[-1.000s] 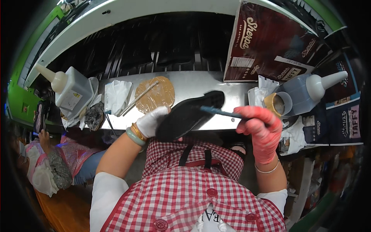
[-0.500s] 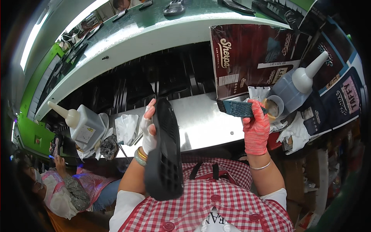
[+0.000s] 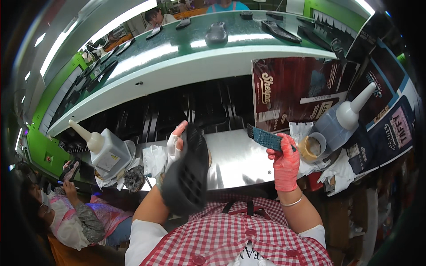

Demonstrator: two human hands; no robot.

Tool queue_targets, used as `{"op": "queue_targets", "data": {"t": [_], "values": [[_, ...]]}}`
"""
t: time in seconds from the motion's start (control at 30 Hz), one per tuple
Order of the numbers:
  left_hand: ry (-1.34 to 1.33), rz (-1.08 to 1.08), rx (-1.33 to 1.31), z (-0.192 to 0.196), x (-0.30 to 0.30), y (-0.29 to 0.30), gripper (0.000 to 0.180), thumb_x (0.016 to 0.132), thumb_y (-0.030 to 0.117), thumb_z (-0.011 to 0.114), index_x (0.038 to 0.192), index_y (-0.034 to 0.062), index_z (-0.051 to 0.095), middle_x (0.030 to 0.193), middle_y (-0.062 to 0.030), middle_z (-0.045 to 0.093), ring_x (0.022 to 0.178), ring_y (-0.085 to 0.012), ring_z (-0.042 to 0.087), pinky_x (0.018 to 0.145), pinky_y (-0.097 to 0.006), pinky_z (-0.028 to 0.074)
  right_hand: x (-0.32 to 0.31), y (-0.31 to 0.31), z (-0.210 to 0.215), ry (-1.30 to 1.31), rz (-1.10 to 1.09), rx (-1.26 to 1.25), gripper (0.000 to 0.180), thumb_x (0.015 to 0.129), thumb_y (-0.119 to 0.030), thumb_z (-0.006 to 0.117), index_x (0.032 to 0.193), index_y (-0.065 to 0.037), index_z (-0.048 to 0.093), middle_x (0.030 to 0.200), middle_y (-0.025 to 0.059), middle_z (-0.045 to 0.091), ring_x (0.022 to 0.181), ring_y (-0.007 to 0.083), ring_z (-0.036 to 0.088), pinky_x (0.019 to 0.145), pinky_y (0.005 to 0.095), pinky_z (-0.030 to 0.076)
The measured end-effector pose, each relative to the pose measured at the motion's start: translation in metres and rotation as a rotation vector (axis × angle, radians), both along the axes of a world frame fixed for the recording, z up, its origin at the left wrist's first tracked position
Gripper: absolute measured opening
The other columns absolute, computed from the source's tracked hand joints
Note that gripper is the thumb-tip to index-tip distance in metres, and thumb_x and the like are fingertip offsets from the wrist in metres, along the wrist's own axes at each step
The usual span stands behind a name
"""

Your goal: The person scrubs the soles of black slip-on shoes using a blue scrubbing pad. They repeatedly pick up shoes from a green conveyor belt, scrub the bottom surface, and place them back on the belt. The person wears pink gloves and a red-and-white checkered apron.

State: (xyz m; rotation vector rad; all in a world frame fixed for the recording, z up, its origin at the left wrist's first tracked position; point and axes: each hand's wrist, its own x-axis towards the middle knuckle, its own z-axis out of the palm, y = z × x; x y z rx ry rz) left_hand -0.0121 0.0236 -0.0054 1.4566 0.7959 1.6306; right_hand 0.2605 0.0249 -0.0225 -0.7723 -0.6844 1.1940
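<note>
- Bare steel bench (image 3: 239, 164) at frame centre gives passing room between the shoe sole (image 3: 186, 177) and the blue brush (image 3: 265, 137).
- Right side: glue bottle (image 3: 339, 126) and small pot (image 3: 310, 148) crowd it.
- Left side: another squeeze bottle (image 3: 104, 148) and crumpled rags (image 3: 153, 159) block.

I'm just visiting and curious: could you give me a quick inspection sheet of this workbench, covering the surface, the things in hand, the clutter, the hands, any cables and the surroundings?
Surface: shiny metal worktop, bare in the middle.
Things in hand: black shoe sole, tread side up; blue brush.
Clutter: squeeze bottle and crumpled rags at left; second squeeze bottle, small glue pot, dark cardboard panels at right.
Hands: left hand in a white glove grips the sole; right hand in a red glove holds the brush.
Cables: nothing seen.
Surroundings: green conveyor carrying dark soles; seated co-worker at lower left.
</note>
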Motion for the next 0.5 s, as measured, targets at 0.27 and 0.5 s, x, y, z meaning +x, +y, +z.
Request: {"op": "queue_targets", "data": {"t": [0.27, 0.5], "values": [[-0.375, -0.202, -0.012, 0.063, -0.006, -0.011, 0.070, 0.083, 0.051, 0.055, 0.128, -0.0008, 0.040, 0.111, -0.0251, 0.056, 0.086, -0.0315, 0.064, 0.076, -0.040, 0.055, -0.003, -0.020, -0.060, -0.483, -0.192, 0.390, 0.032, 0.094, -0.009, 0.046, 0.124, 0.002, 0.049, 0.101, 0.0129, 0.061, 0.087, 0.0199, 0.063, 0.074, 0.0316, 0.053], [-0.685, -0.087, -0.223, 0.149, -0.058, 0.124, 0.056, 0.095, 0.045, 0.034, 0.131, 0.0021, 0.034, 0.120, -0.0273, 0.049, 0.103, -0.0438, 0.055, 0.076, -0.042, 0.052, -0.011, -0.014, -0.097, -0.939, -0.207, 0.539, 0.032, 0.089, -0.007, 0.053, 0.121, -0.002, 0.053, 0.112, 0.0178, 0.059, 0.092, 0.0250, 0.062, 0.078, 0.0322, 0.052]]}}
